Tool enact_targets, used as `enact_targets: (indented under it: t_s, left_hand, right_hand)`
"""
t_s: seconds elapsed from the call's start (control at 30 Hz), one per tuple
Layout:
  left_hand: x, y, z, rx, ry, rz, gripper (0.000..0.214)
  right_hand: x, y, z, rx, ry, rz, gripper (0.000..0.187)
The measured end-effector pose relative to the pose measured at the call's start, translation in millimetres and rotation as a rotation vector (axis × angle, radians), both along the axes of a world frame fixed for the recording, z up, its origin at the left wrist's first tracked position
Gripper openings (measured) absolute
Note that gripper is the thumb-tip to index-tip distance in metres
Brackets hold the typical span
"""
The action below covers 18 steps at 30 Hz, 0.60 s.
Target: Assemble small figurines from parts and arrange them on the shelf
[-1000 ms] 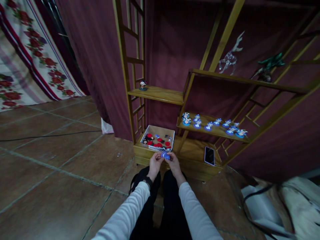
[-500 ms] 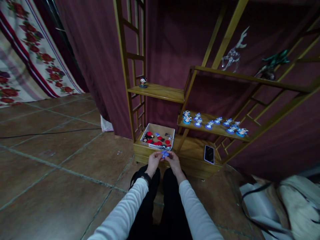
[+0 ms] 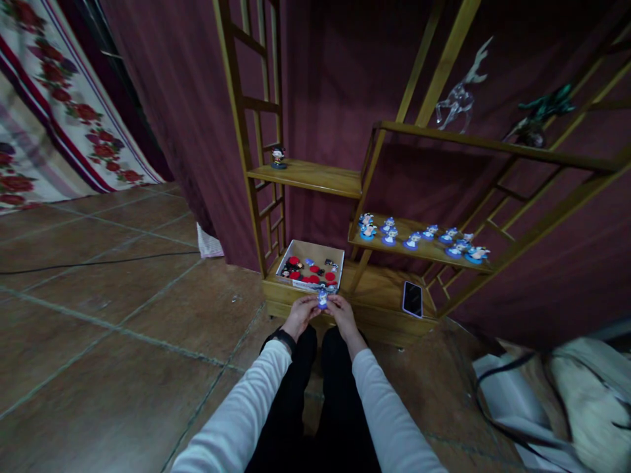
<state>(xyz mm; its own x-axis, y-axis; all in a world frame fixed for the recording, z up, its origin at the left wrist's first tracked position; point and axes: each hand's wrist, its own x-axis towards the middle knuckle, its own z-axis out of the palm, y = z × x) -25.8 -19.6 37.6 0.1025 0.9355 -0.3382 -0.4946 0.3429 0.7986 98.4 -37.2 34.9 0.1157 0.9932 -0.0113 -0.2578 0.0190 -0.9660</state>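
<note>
My left hand [image 3: 300, 314] and my right hand [image 3: 342, 313] meet in front of me, fingers pinched from either side on a small blue-based figurine [image 3: 322, 299]. Just beyond them, on the bottom board of a wooden shelf unit [image 3: 384, 284], stands an open cardboard box [image 3: 311, 269] with red discs, dark pieces and small figure parts inside. A row of several finished blue-based figurines [image 3: 419, 239] lines the low right shelf.
A phone [image 3: 413, 299] lies flat on the bottom board at right. One small figurine [image 3: 278, 157] stands on the higher left shelf. A glass deer [image 3: 458, 95] and a dark green ornament [image 3: 539, 121] sit on top. A grey bag [image 3: 552, 401] lies on the tiled floor, right.
The blue piece between my fingers has turned from lying flat to standing upright. Both hands have crept slightly up and toward the box.
</note>
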Motion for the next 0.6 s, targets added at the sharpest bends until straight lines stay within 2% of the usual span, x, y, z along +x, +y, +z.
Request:
enact_targets:
  t_s: [0.17,0.37,0.6]
  left_hand:
    - [2,-2,-2.6,0.017,-0.019,0.018,0.018]
    - [1,0,-6.6,0.022,-0.023,-0.076,0.027]
    - [4,2,-11.0,0.046,0.017,-0.06,0.029]
  right_hand:
    - [0,3,-3.1,-0.029,-0.01,-0.018,0.021]
    - [2,4,-2.4,-0.047,0.006,-0.013,0.022]
    - [2,5,-2.0,-0.074,0.023,-0.016,0.024]
